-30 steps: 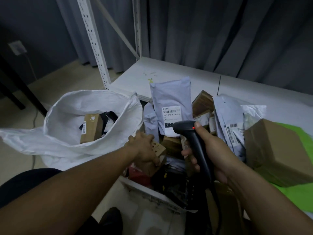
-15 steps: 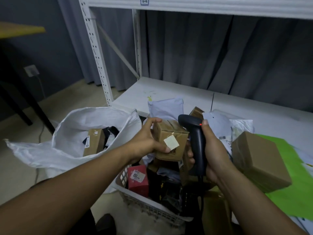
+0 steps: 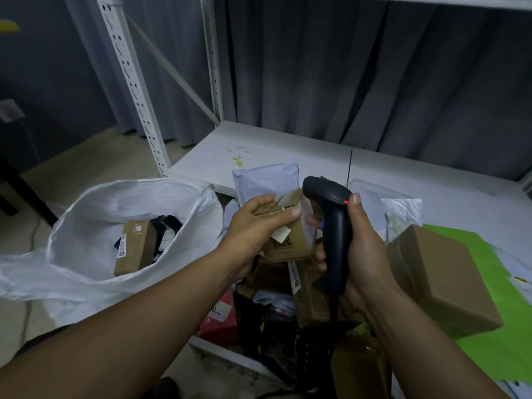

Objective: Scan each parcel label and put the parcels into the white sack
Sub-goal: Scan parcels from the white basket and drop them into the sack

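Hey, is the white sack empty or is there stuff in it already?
Not empty: the white sack gapes open, with a brown box and dark items inside.

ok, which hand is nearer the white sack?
Left. The left hand, gripping a small box, is close beside the white sack; the right hand, holding the scanner, is beyond the box.

The left hand (image 3: 253, 231) grips a small cardboard box (image 3: 290, 240) at centre. Just at its 3 o'clock, the right hand (image 3: 365, 249) holds a black scanner (image 3: 334, 223) upright, a red light glowing on its head. The white sack (image 3: 95, 208) gapes at 9 o'clock with a brown parcel (image 3: 132, 251) inside. A grey mailer (image 3: 262, 180) stands at 12 o'clock and a larger box (image 3: 440, 275) lies at 4 o'clock.
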